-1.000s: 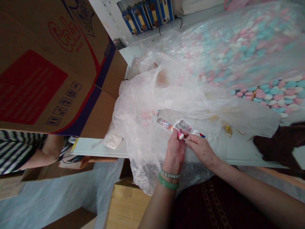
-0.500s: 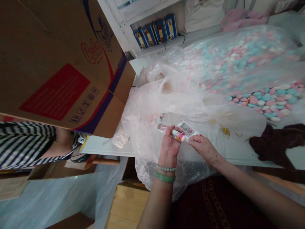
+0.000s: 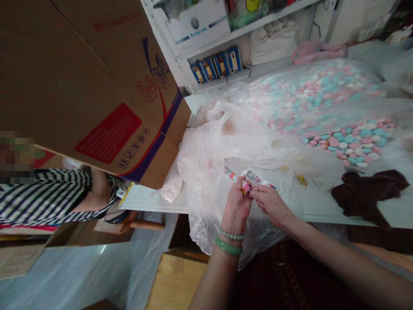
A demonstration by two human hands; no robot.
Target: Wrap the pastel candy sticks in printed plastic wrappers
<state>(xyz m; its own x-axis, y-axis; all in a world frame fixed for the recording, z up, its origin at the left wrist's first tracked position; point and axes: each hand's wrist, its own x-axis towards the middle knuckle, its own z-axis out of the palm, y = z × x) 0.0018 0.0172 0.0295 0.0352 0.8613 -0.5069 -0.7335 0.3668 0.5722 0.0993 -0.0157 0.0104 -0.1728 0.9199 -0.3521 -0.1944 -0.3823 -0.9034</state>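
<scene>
Low over the white table, my left hand point(image 3: 238, 204) is closed around a small colourful packet point(image 3: 245, 188) with pink, yellow and white showing. The fingers of my right hand point(image 3: 267, 202) pinch its near right end, and the two hands almost touch. A narrow printed strip point(image 3: 231, 173) in red and white juts out beyond my left fingers; I cannot tell whether it is part of the packet. Just behind my right fingers is a white printed wrapper point(image 3: 260, 179). Beneath and behind both hands spreads crumpled clear plastic point(image 3: 206, 172).
Large clear bags of pink, blue and white candies point(image 3: 361, 142) fill the right back. A big cardboard box point(image 3: 109, 86) stands at left, with a person in a striped top point(image 3: 58, 189) beyond it. A dark brown cloth point(image 3: 368, 193) and gold ties point(image 3: 301, 181) lie right.
My right hand has come closer to my left, and the left fingers have closed further over the packet. The view has shifted, showing more of the shelf.
</scene>
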